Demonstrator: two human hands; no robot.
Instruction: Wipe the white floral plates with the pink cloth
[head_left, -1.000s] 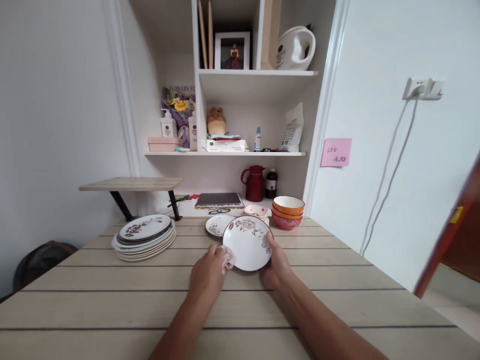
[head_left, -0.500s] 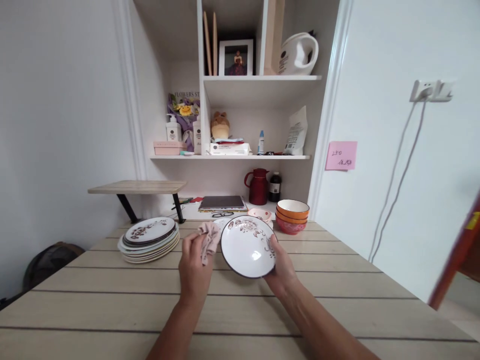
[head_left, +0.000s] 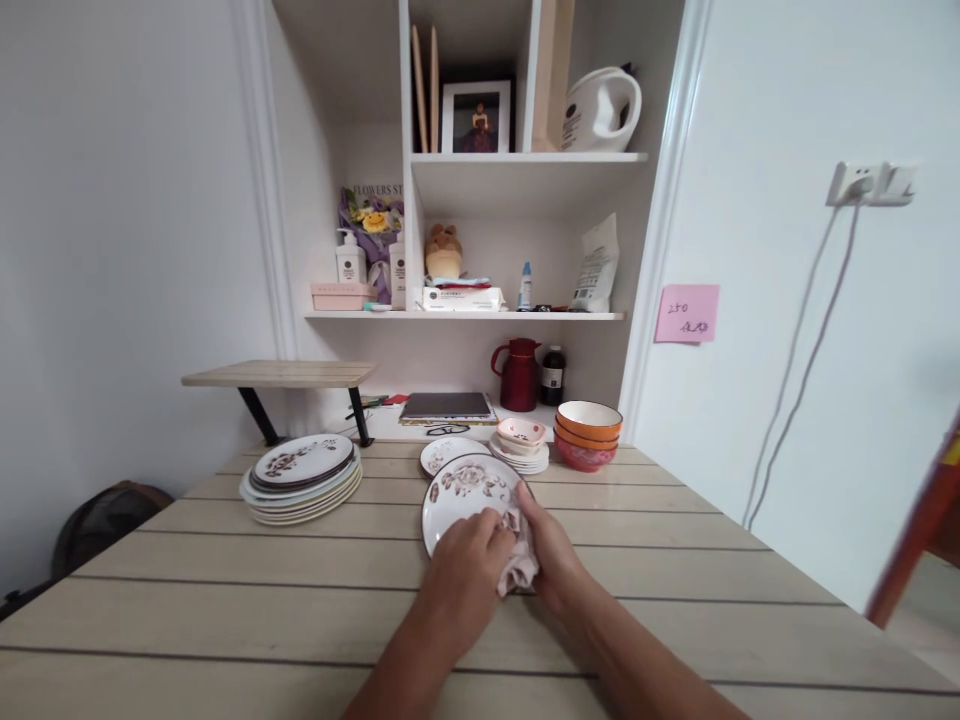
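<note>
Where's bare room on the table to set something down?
Bare table lies between the plate stack and the left hand, and right of the right hand, nearer than the bowls. Crowded: behind the held plate, with small plate and saucers.

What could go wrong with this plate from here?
The flowered plate could slip or twist: the right hand holds it near its right edge while the left hand works the cloth against it.
The bunched cloth lies beside the right hand's fingers and might catch them, loosening that hold.
The plate's far edge looks close to the smaller plate behind, so they may knock.
</note>
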